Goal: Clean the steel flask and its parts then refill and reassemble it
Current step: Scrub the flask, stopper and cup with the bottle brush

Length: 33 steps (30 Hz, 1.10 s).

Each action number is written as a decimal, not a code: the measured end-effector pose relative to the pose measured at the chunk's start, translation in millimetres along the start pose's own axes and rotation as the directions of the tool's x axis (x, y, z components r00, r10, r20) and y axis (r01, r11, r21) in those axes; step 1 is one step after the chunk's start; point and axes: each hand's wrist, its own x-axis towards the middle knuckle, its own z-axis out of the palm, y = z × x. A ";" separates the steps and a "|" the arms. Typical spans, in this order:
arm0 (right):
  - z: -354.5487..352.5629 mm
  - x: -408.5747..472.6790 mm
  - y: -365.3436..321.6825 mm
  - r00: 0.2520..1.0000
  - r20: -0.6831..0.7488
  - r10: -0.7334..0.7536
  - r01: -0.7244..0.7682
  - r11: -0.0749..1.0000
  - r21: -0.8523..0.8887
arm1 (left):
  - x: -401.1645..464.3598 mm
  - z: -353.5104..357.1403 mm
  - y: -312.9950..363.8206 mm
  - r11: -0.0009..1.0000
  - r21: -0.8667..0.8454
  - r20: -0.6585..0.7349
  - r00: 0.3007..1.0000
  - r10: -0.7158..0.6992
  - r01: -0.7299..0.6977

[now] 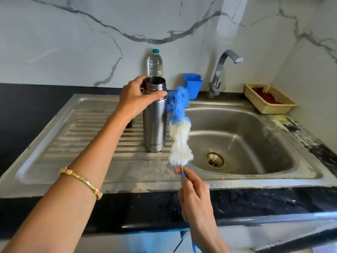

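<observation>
White marble with grey veins filled the wall behind a black countertop (32,99), and a steel sink unit (273,178) was set into it, ribbed drainboard (76,136) on the left, basin with its drain (214,160) on the right. And right there on the drainboard, close by the basin's edge, the steel flask (154,123) was stood upright, lid off, its open mouth facing up. It was gripped at the neck by the left hand (135,96), fingers curled round the back, thumb pressed across the front just under the rim. A gold bangle (82,181) was worn on that forearm. Just beside the flask, to its right, a bottle brush (179,125) was held up outside the flask, blue bristles at the top, white bristles below; whether the bristles were touching the flask's side could not be told. Its thin blue handle was pinched low down by the right hand (195,199), fingers closed tight round it. Behind the flask, against the wall, a clear plastic water bottle (155,63) with a green cap was seen. A blue container (193,85) was placed at the sink's back edge, next to a curved steel tap (221,70). Off to the right, a cream basket (269,98) with something red inside was set on the counter.
</observation>
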 end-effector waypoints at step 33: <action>30.5 -34.4 37.5 0.978 -0.133 -0.158 0.065 0.847 -0.528 | -52.6 -39.7 -40.3 0.915 -0.404 -0.165 0.983 -0.077 0.004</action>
